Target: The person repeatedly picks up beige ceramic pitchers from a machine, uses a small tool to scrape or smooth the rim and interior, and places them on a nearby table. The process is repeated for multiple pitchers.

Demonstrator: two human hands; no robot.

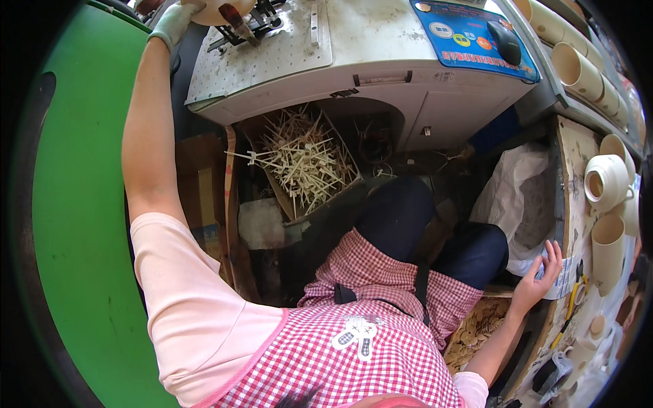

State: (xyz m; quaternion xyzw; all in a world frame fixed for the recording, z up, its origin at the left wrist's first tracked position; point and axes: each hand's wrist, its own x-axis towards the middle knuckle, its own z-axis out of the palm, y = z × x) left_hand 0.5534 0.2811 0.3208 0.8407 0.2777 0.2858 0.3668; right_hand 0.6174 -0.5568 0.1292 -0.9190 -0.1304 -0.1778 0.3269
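Note:
My left hand [173, 24] wears a pale glove and reaches to the top left edge. It is closed against a cream-coloured rounded piece [216, 11], which is partly cut off by the rim of the view. Beside that piece stands a black metal fixture [262, 19] with a dark reddish-brown part [235, 20], on a perforated metal plate [272, 64]. Far to the right, my bare right hand [539, 277] hangs with its fingers apart and nothing in them. It is next to the edge of a wooden shelf and a translucent plastic bag [517, 197].
Under the white machine bench [381, 34] stands a box of thin pale sticks [306, 160]. A blue mat [435, 20] carries a black computer mouse [503, 42]. Beige cylinders [577, 71] and a handled mug [605, 182] line the right side. A green surface [81, 204] fills the left.

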